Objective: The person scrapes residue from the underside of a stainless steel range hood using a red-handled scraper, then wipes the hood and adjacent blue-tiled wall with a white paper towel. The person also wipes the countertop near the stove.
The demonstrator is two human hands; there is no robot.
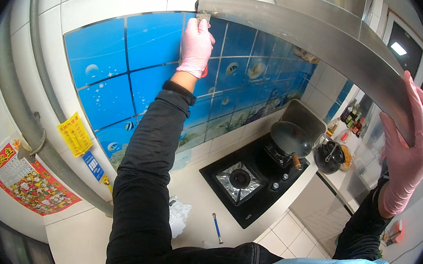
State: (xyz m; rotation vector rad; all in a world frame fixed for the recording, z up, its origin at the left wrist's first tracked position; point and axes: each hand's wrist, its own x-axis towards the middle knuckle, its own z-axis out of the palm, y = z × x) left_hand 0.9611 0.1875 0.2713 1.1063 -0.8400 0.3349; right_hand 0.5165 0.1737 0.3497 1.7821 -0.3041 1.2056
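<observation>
My left hand [196, 45], in a pink glove, is raised to the left end of a stainless steel range hood [300, 20]. It grips a scraper [203, 17] whose flat blade sits just under the hood's corner. A red bit of the tool shows below the palm; the rest of its handle is hidden. My right hand [413, 143], gloved too, is at the hood's right end. The metal edge lies between its thumb and nearly straight fingers. Brownish residue [305, 54] shows beneath the hood.
Below is a black gas hob [254, 181] with a wok [290, 139] on its far burner. A black pot [329, 157] stands beside it. A blue-handled tool [217, 228] and a crumpled white packet [179, 215] lie on the counter [199, 205]. Grey pipes [20, 93] run down the left wall.
</observation>
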